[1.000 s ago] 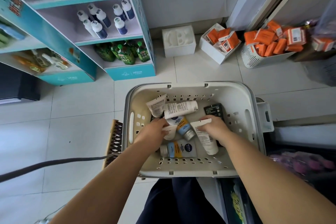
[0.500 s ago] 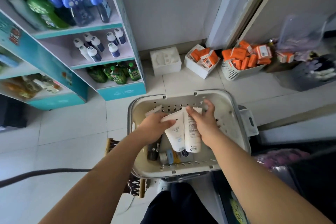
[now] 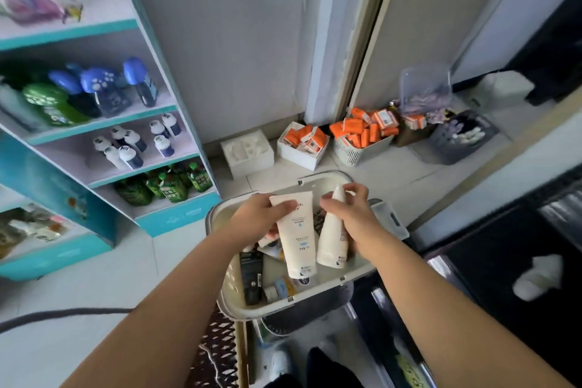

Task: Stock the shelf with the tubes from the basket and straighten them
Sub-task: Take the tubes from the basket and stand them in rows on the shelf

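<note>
A beige plastic basket [image 3: 302, 304] sits on the floor in front of me. My left hand [image 3: 258, 217] grips a white tube [image 3: 297, 239] by its upper end, cap hanging down. My right hand [image 3: 346, 213] holds a second white tube [image 3: 332, 239] beside it, both raised above the basket. Left in the basket are a black tube [image 3: 252, 274], a small yellow and blue tube [image 3: 282, 288] and others partly hidden behind the held tubes. The teal shelf unit [image 3: 176, 217] stands at the left.
The shelf holds blue-capped bottles [image 3: 132, 148], green pouches [image 3: 167, 186] and larger bottles above. By the far wall stand a white foam box [image 3: 247, 153], a white box and a basket of orange packs [image 3: 362, 132]. A dark cable [image 3: 63, 313] crosses the floor at left.
Both hands went from reaching among the tubes in the basket to lifting one white tube each above it. My view tilted upward, showing more of the shelf and wall.
</note>
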Tool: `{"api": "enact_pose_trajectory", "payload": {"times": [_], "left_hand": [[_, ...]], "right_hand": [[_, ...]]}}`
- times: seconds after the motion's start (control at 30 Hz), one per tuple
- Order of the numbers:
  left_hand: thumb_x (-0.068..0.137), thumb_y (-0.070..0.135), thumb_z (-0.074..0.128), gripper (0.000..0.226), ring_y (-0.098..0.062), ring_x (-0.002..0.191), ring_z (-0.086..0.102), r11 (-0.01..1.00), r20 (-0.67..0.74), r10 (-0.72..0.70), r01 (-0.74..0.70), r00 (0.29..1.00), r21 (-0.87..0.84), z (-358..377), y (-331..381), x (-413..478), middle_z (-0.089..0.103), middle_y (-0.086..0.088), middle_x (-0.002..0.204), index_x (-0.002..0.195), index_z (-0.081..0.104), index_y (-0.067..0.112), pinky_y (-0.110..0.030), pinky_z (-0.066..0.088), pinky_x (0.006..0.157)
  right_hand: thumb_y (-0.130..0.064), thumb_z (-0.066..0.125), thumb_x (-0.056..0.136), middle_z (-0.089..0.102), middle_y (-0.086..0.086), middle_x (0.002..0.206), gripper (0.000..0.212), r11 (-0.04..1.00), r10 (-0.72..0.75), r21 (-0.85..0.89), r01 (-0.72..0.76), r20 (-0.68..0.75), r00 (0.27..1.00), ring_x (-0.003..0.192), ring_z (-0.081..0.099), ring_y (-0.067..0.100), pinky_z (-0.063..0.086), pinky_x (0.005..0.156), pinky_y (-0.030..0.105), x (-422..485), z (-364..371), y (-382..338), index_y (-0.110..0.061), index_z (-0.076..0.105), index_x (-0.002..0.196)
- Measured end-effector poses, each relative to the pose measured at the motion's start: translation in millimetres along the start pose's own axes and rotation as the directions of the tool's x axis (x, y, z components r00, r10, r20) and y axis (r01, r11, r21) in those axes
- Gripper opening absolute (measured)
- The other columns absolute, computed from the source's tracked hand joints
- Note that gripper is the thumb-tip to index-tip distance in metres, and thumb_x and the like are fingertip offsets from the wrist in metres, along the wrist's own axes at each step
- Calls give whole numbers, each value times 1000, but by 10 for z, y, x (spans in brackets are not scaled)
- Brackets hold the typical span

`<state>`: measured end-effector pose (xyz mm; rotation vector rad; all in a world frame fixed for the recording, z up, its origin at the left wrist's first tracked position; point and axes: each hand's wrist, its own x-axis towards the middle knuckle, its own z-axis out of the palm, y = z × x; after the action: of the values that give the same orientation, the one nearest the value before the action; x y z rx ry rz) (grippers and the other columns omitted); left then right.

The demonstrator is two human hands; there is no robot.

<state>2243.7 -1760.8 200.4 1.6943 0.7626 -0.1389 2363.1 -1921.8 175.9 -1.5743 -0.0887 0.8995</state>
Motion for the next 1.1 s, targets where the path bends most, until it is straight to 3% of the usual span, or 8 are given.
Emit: {"api": "enact_pose_trajectory", "payload": {"times": [0.2,0.37,0.47,0.57,0.67,0.9,1.03,1.1], "left_hand": [[95,34,57,26,-13,64,65,985,90,154,-146,984,-91,97,456,-234,74,2,75,94,68,10,-28,51,63],[97,32,54,32,-19,73,63,962,187,273,-267,944,-59,282,853,-453,74,-9,90,105,65,4,-26,49,61],[98,30,52,34,-20,71,59,935,224,353,-347,908,-66,557,1142,-644,70,-12,86,103,65,-2,-24,47,58],[98,30,53,27,-16,70,62,901,298,427,-429,854,-63,964,1407,-908,73,-7,83,95,68,8,-23,49,59],[97,30,54,30,-23,78,63,877,344,467,-476,814,-64,1419,1558,-1226,73,-16,92,99,68,4,-30,50,66],[97,30,53,29,-20,92,71,847,494,506,-516,707,-129,2608,1712,-2184,75,-6,101,111,65,7,-27,56,74],[97,32,53,29,-20,93,71,808,587,526,-577,616,-119,3172,1747,-2730,75,-4,100,111,63,9,-37,56,82],[98,27,51,28,-17,88,71,798,621,534,-584,574,-146,3415,1779,-2985,74,-8,101,111,61,4,-30,57,75]], "right_hand": [[-28,70,72,71,18,98,39,976,-94,197,96,-16,995,90,66,35,54,81,52,-484,-246,-353,-15,63,109],[-19,62,90,73,17,98,20,952,-169,238,192,-116,979,86,71,31,56,70,43,-975,-500,-617,-10,64,107],[-11,57,93,74,16,90,10,921,-230,260,292,-245,942,82,71,31,58,69,42,-1387,-787,-730,-6,64,99],[-9,57,93,74,14,85,8,877,-285,276,393,-360,888,77,71,27,58,65,39,-1865,-1120,-742,-7,64,96],[-8,57,93,74,10,81,10,832,-310,287,475,-471,826,71,71,22,59,61,35,-2407,-1447,-661,-6,66,95],[-10,59,92,74,17,90,13,771,-284,231,594,-710,644,80,70,29,56,78,50,-3737,-2143,-294,-6,69,97],[-11,59,92,75,12,86,10,744,-271,188,641,-793,546,80,71,29,57,75,47,-4448,-2487,-38,-10,69,91],[-10,58,92,74,16,90,13,738,-284,149,658,-817,502,84,71,32,57,75,49,-4786,-2640,60,-9,70,92]]}}
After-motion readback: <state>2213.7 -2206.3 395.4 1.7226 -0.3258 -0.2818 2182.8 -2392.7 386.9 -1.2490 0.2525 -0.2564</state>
